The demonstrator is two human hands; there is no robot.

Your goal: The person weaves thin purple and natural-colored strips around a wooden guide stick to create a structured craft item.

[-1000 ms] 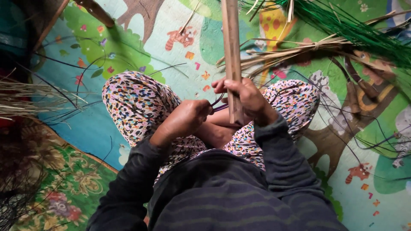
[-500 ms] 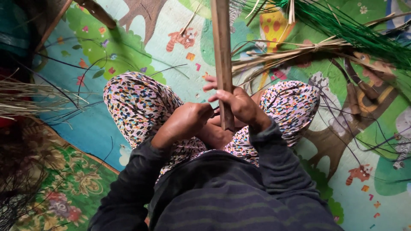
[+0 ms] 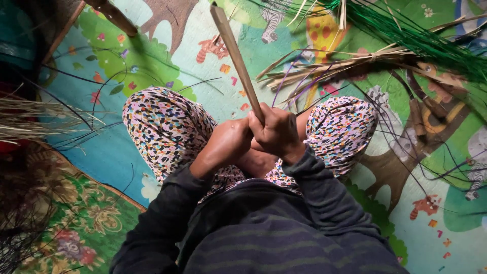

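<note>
Person is sitting cross-legged on a colourful cartoon-animal floor mat [image 3: 127, 157]. At frame centre, the right hand [image 3: 276, 133] is gripping a wooden stick [image 3: 236, 58] that is slanting toward the upper middle. The left hand [image 3: 228, 142] is lying closed against the right. A green fibre bundle [image 3: 421, 38] is occupying the upper right, dried straw strips [image 3: 324, 68] beside it, a floral rug [image 3: 76, 228] lower left.
</note>
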